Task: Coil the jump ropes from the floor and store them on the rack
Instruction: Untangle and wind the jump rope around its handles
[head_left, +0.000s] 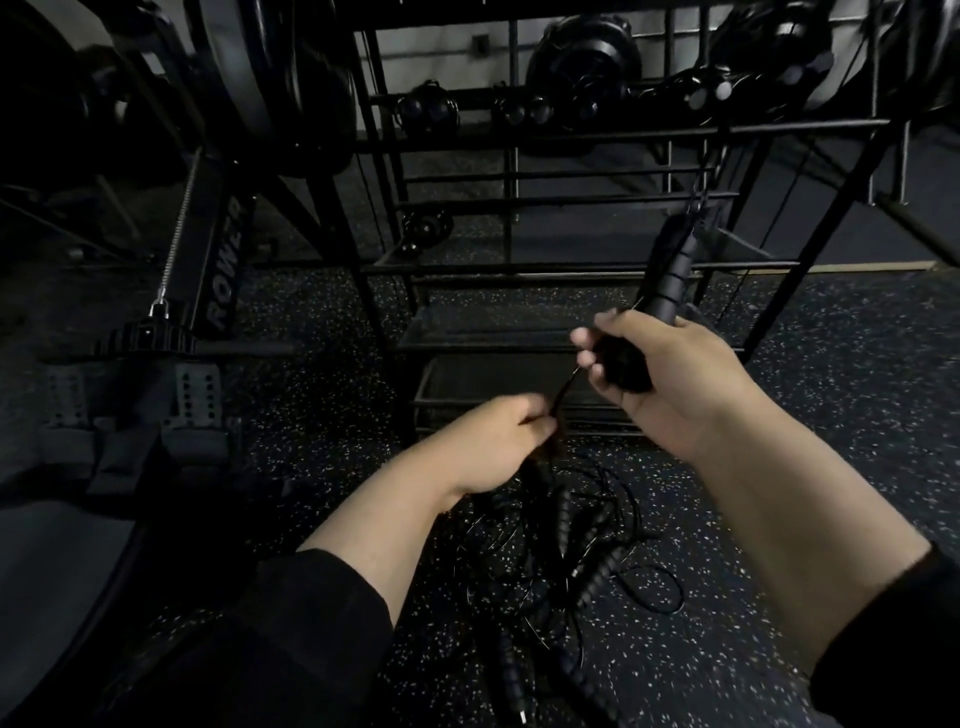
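held rope: black jump-rope handles (662, 291), ribbed foam grip, thin dark cord (719, 387) running off toward lower left; sits centre right of the frame, lifted above the floor, in front of the rack's lower shelves
handle tilt: leaning, top end up and to the right, bottom end in the palm; looks like two handles side by side, dim light, cannot tell for sure
floor pile: tangle of jump ropes (566, 582) on the floor, lower centre of the frame, between the two forearms; several ribbed black handles and loose thin cord loops, overlapping, uncoiled
right hand (670, 384): centre right, fingers curled round the lower part of the handles, thumb side toward the viewer, wrist bent upward; gripping
left hand (493, 441): centre of the frame, lower than the right, back of hand up, fingertips pinching the cord; blurred, finger detail unclear
cord between hands: short taut stretch from the right fist down to the left pinch
hands spacing: near each other, not touching
sleeves: dark sleeves at the bottom edge on both arms, forearms bare
rack (571, 130): black metal frame, upper centre to right; dark round-ended items on its upper shelf
floor (779, 597): dark rubber with pale speckles
rower (218, 270): black machine at left of the frame, lettering "ROWER" on its beam
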